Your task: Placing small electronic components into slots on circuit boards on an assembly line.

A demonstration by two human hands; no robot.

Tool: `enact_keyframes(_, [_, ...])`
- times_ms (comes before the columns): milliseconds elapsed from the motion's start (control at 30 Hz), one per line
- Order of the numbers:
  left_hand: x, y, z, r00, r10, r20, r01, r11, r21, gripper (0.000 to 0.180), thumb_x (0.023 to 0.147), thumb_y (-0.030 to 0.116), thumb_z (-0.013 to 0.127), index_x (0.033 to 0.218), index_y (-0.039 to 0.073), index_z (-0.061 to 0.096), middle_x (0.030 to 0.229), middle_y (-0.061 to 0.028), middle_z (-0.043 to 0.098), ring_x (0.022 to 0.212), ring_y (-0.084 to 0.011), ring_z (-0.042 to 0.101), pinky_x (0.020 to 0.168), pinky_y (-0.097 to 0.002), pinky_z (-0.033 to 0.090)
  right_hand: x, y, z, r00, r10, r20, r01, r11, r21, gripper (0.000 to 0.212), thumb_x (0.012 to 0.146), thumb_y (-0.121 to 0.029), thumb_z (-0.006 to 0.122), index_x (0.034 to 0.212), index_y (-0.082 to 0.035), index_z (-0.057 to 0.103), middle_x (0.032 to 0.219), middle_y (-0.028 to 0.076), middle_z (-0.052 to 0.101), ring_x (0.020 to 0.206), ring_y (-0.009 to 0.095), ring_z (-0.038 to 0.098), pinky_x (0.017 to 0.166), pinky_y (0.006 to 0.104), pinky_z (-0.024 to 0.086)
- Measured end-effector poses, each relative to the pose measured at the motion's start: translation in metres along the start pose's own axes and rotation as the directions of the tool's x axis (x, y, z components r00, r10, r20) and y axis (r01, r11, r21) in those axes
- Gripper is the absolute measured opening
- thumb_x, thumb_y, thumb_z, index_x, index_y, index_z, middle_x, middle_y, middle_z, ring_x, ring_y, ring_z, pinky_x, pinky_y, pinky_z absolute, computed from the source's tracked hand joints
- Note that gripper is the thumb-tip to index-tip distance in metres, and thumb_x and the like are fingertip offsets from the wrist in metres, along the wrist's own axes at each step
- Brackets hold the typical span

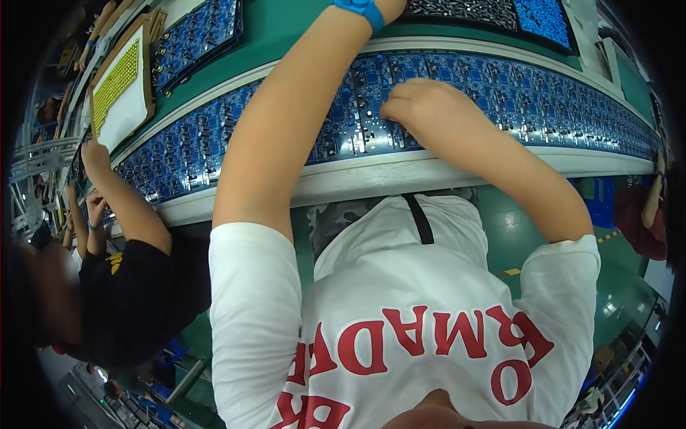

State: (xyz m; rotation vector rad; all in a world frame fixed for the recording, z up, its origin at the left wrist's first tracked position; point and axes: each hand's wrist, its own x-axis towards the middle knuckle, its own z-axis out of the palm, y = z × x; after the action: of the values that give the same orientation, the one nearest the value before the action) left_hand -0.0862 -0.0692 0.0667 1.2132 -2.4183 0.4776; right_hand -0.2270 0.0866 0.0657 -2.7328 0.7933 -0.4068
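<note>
A row of blue circuit boards (464, 75) lies along the rail in front of me. My right hand (432, 107) is over these boards, its fingers pinched together close to the board surface; whatever they hold, if anything, is hidden. My left arm stretches across the rail to the far side, with a blue wristband (363, 10) on it. Only a part of my left hand (391, 8) shows at the top edge, beside a tray of small dark components (471, 10); its fingers are out of sight.
Small blue components (542, 25) fill the tray's right part. Far left stand another stack of circuit boards (196, 43) and a cardboard box (148, 79) with yellow parts (118, 82). A co-worker in a black shirt (143, 293) works at my left; another person (639, 222) is at far right.
</note>
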Motion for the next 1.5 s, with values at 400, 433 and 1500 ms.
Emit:
enact_keyframes(400, [-0.055,0.029,-0.077,0.969,-0.2,0.144,0.246,0.82,-0.516,0.01,0.081,0.021,0.068,0.079,0.014,0.074,0.091,-0.0058,0.067,0.099,-0.0275,0.058,0.085,-0.0478,0.042,0.003,0.0,-0.007,0.999,-0.024,0.045,0.025,0.999,-0.025,0.019,0.075,-0.001,0.063,0.093,-0.001,0.07,0.091,0.012,0.064,0.096,0.031,0.062,0.082,0.0408,0.053])
enact_keyframes(433, [-0.07,0.023,-0.078,0.991,-0.109,0.079,0.135,0.812,-0.568,0.012,0.084,0.016,0.067,0.092,0.011,0.074,0.092,-0.008,0.069,0.091,-0.0275,0.061,0.08,-0.0426,0.047,0.001,0.001,-0.008,0.998,-0.016,0.052,0.018,1.0,-0.025,0.019,0.075,-0.001,0.063,0.092,-0.002,0.07,0.091,0.012,0.064,0.096,0.031,0.062,0.083,0.0408,0.053])
enact_keyframes(1500, [-0.173,0.06,-0.118,0.939,0.066,0.336,0.068,0.925,-0.373,0.017,0.078,0.006,0.07,0.093,0.015,0.072,0.095,-0.001,0.06,0.097,-0.0248,0.051,0.088,-0.0403,0.034,-0.067,0.219,-0.089,0.56,0.548,-0.622,-0.682,0.731,0.03,0.027,0.088,-0.028,0.063,0.089,-0.001,0.069,0.083,0.018,0.068,0.081,0.032,0.067,0.072,0.0419,0.051])
